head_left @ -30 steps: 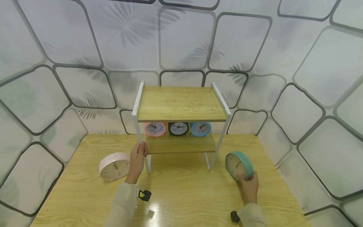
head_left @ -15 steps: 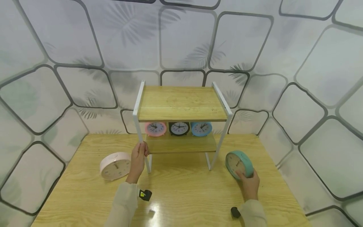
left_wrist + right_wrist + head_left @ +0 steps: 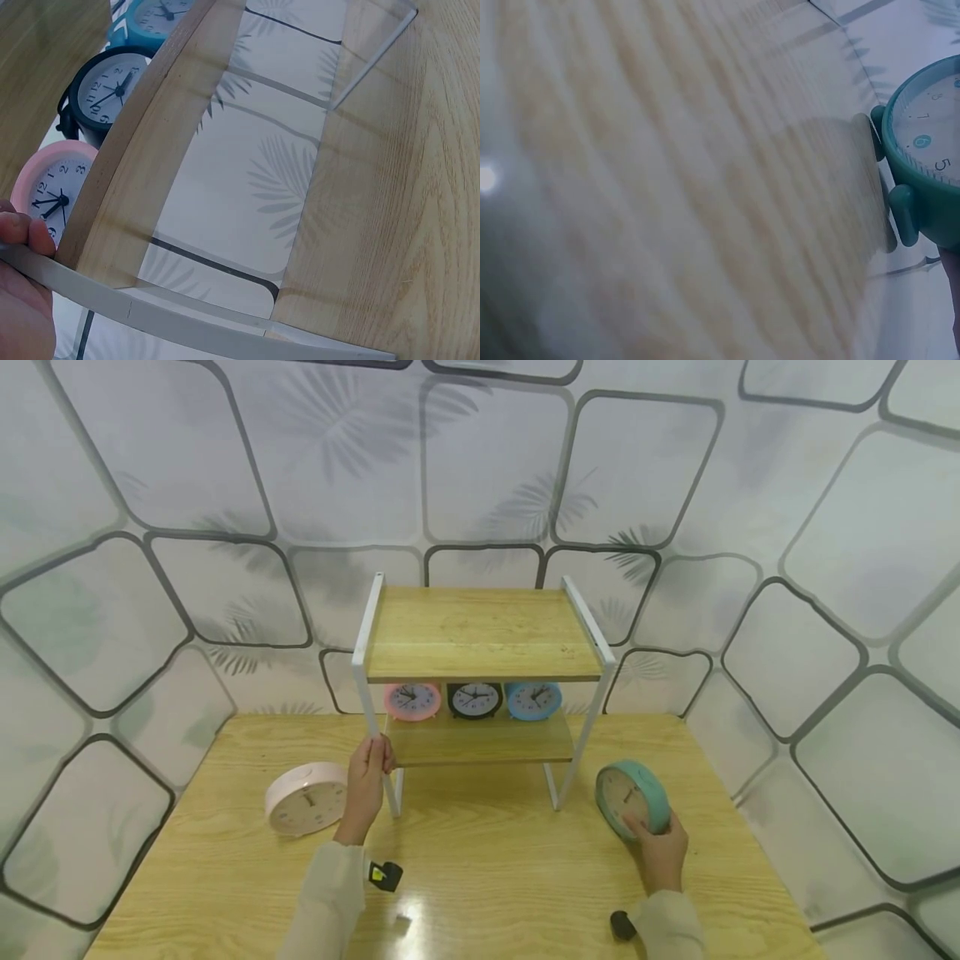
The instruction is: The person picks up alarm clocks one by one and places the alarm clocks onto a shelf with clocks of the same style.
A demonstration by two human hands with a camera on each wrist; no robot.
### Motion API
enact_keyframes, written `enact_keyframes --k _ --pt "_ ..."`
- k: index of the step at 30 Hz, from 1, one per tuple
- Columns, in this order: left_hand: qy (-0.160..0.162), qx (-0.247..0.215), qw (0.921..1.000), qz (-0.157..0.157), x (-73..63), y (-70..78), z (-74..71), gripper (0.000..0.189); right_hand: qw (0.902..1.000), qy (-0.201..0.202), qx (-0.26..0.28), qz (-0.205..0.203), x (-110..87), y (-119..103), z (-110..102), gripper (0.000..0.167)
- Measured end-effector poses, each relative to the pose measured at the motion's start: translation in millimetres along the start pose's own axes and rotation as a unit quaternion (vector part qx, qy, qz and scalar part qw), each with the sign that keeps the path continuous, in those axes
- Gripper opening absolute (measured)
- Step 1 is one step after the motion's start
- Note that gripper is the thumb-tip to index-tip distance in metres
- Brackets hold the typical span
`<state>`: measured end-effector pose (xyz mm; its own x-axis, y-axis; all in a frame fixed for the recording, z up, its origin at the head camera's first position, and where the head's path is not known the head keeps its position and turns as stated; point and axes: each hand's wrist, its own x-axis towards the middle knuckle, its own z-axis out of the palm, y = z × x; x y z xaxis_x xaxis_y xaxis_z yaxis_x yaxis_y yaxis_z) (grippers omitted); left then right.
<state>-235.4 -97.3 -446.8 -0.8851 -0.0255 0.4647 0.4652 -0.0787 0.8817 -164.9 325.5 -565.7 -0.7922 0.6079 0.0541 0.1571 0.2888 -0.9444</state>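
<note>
My left hand [image 3: 364,789] grips the left white metal leg of a two-tier wooden shelf [image 3: 480,631], level with the lower board. In the left wrist view its fingertips [image 3: 26,229] curl over the white frame beside a pink clock. My right hand [image 3: 660,850] holds a round green alarm clock [image 3: 648,793] at the table's right, thumb on the face side. The right wrist view shows the clock's two stubby feet close by the wood surface. On the lower board stand a pink clock [image 3: 412,702], a black clock [image 3: 475,700] and a blue clock [image 3: 533,701].
A pale pink round clock [image 3: 306,799] leans back on the wooden table [image 3: 480,885], left of my left forearm. Patterned walls [image 3: 480,468] enclose the back and both sides. A small black wrist camera [image 3: 386,877] sits on my left cuff, another dark one [image 3: 622,926] at the right.
</note>
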Motion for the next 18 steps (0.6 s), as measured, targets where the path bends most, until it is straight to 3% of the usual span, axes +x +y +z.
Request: enact_keyframes --k 12,18 --pt "0.003 0.004 0.9997 -0.022 -0.6 1.8 0.5 0.031 0.9990 0.008 -0.029 -0.032 -7.1 -1.9 2.8 0.049" --pt "-0.005 0.006 1.0000 -0.006 -0.7 3.4 0.4 0.031 0.9985 -0.003 -0.039 -0.039 -8.7 -7.0 -0.5 0.052"
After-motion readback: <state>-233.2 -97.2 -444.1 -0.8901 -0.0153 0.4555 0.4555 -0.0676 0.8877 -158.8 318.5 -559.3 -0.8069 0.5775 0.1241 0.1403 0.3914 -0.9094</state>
